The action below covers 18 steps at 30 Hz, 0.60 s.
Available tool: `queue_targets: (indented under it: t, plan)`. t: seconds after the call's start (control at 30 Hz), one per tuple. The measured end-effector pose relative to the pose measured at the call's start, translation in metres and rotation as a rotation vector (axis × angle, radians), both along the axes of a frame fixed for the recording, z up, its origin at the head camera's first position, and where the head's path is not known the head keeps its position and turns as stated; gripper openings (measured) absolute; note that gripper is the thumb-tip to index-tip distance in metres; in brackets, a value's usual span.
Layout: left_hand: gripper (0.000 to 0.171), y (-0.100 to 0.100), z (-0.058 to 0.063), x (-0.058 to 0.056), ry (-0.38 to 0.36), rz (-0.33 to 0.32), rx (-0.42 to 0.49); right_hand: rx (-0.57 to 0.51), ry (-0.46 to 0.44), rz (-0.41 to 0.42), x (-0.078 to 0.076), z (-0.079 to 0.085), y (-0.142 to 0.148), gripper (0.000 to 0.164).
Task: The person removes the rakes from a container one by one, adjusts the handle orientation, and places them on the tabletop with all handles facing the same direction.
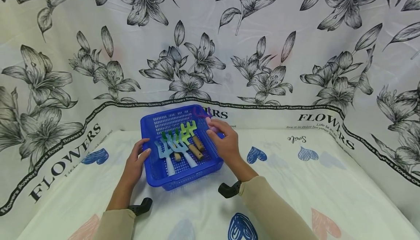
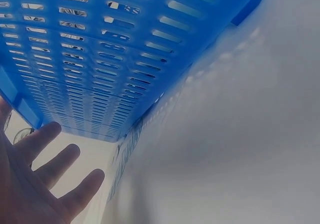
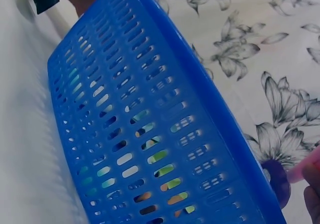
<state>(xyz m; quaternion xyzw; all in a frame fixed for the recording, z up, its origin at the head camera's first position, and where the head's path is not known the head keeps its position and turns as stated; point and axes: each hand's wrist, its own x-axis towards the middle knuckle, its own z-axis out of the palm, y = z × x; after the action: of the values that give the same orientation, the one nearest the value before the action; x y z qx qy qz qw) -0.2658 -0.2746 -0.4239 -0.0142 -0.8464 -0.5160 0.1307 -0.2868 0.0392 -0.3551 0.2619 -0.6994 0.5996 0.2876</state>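
A blue plastic basket (image 1: 185, 177) with slotted walls sits on the cloth between the hands. My left hand (image 1: 136, 156) touches its left rim, and the left wrist view shows several fingers (image 2: 82, 189) stretched out beside the slotted wall. My right hand (image 1: 226, 140) holds a small garden fork by its pink handle (image 1: 213, 126); its purple head (image 1: 202, 111) is over the basket's back right corner. Inside the basket lie light blue garden forks (image 1: 168, 152) with pale handles, yellow-green garden forks (image 1: 187, 132) with wooden handles, and dark green heads partly covered.
A white cloth with heart prints (image 1: 257, 155) lies under the basket. Behind it hangs a fabric backdrop with flower drawings (image 1: 197, 65), close to the basket's back edge. Black wrist mounts (image 1: 229, 189) stick out near both cuffs.
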Motion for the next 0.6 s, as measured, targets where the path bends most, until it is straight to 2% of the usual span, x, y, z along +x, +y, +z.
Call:
queue_targets:
  t: [0.13,0.2,0.33,0.47,0.6]
  plan:
    - [0.054,0.000,-0.001,0.000,0.000,-0.002,0.004,0.008,-0.027,-0.002,0.015,0.012,0.004,0.025]
    - [0.054,0.000,-0.002,0.000,-0.002,-0.003,0.004,0.011,-0.040,-0.012,0.016,0.011,0.007,0.025]
    - [0.054,0.000,-0.002,-0.001,-0.004,0.002,-0.005,0.004,-0.012,-0.042,0.001,-0.004,0.017,0.026]
    - [0.053,0.000,-0.002,-0.002,0.006,0.004,-0.010,0.020,0.022,-0.111,-0.015,-0.021,0.031,0.026]
    - [0.053,0.000,-0.002,-0.001,0.014,-0.006,-0.004,0.041,-0.025,-0.176,-0.020,-0.031,0.045,0.027]
